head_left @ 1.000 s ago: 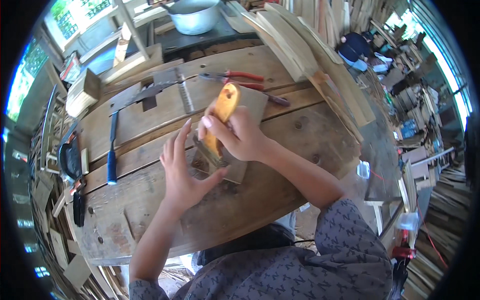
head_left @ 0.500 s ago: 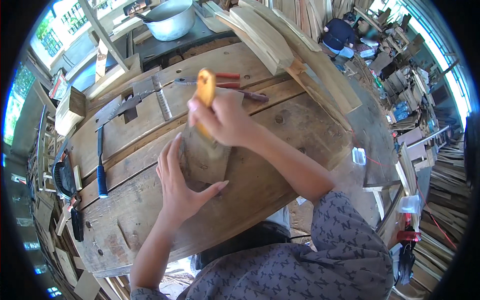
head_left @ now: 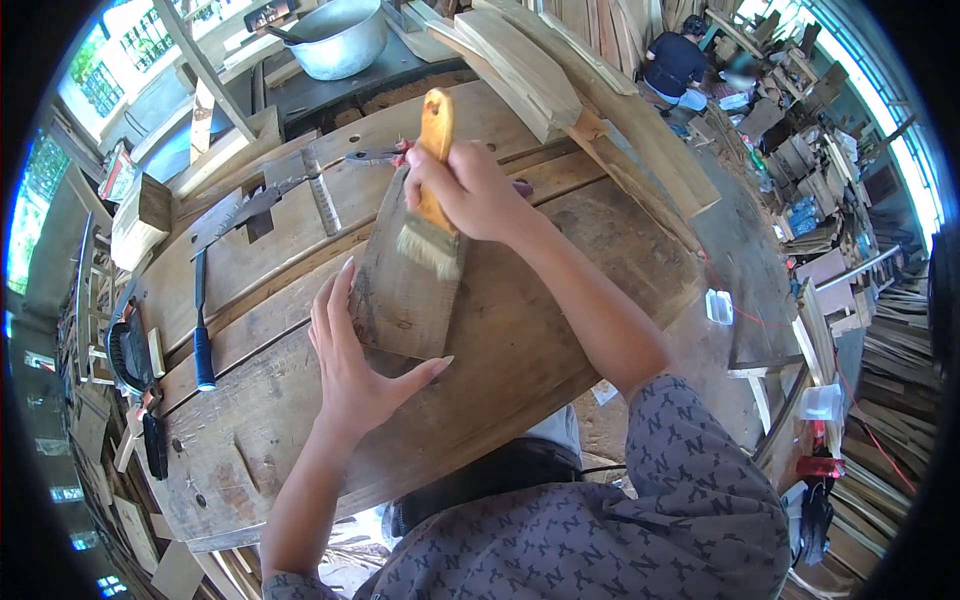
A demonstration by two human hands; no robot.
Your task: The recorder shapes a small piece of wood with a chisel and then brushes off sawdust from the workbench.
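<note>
The board [head_left: 405, 310] lies on the bench [head_left: 540, 325] beneath the brush [head_left: 431, 236], which the right hand [head_left: 478, 195] grips, fingers curled. The left hand [head_left: 352, 372], empty, spread wide, frames the near-left corner, contact unclear; if unbraced, the board could slide under strokes. Against the earlier frame, the brush sits farther up it.

The board [head_left: 408, 285] is flat, grey-brown and grainy, with a dark knot by its near end; it lies around mid-bench [head_left: 500, 375], that end facing the near edge. The brush [head_left: 430, 246], yellow-handled with pale, splayed bristles, tilts over its right side, bristles down; whether they touch is unclear.
</note>
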